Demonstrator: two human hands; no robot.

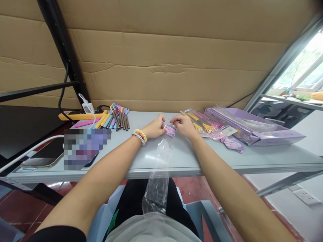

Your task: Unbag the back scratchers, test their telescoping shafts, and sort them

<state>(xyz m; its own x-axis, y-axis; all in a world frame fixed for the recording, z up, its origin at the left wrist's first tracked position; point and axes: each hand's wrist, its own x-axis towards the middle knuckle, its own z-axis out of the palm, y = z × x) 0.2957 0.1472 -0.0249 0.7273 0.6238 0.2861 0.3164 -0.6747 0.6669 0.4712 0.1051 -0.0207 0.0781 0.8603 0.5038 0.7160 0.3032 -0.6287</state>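
My left hand (pixel 156 127) and my right hand (pixel 183 125) meet over the grey table (pixel 191 158), both pinched on a small purple card (pixel 170 130) at the mouth of a long clear plastic bag (pixel 158 174). The bag trails from the card over the table's front edge down to my lap. Beaded bracelets circle my left wrist.
A bunch of pastel-handled utensils (pixel 116 118) lies at the back left beside a yellow power strip (pixel 80 115). A phone (pixel 42 158) rests at the left edge. Bagged utensils (pixel 199 123), loose purple cards (pixel 233 144) and a purple box (pixel 252 129) sit to the right. A cardboard wall stands behind.
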